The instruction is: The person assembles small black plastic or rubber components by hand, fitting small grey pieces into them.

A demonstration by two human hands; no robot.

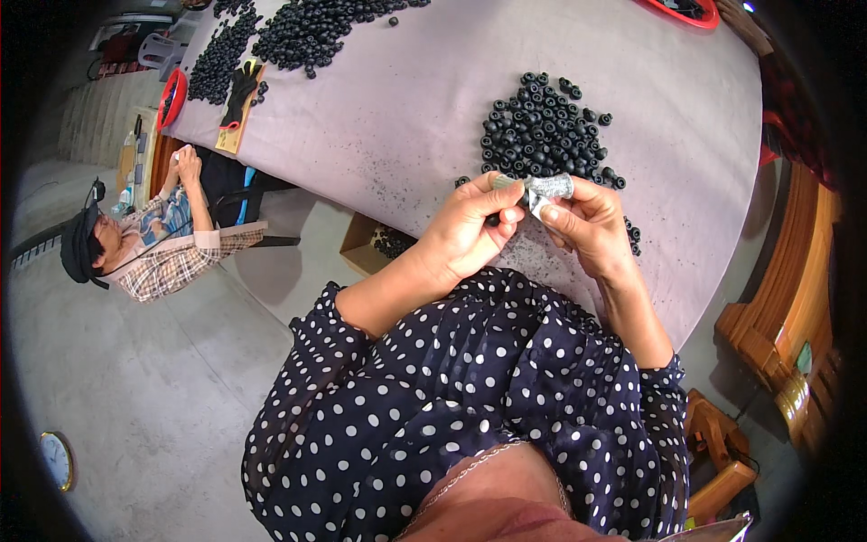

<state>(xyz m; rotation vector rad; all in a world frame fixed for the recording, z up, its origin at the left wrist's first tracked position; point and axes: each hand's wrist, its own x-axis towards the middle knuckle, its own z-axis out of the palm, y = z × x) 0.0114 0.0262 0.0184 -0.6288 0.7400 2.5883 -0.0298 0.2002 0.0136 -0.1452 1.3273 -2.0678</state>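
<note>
I see both hands meeting over the table [406,117] edge: my left hand [465,237] pinches a small black ring [522,192], my right hand [587,221] grips a silvery metal piece [551,188] lying crosswise, touching it. The pile of black rings [542,131] sits just beyond.

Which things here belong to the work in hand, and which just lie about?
In hand: left hand and right hand pinching a silvery metal piece and a black ring; nearby ring pile.

Lying about: far ring pile, black glove, red trays, cardboard box, clock.
</note>
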